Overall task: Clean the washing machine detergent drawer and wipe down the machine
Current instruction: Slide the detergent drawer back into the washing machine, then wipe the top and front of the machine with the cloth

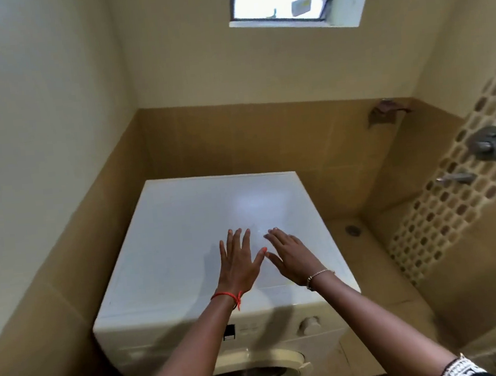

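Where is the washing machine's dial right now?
In the head view, the dial sits at the right end of the washing machine's front panel, above the round door and below the right hand.

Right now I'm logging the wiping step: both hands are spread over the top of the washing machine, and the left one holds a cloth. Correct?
Not quite. In the head view the left hand holds nothing; its fingers are straight and bare. The rest stands: it and the right hand are spread over the top of the washing machine.
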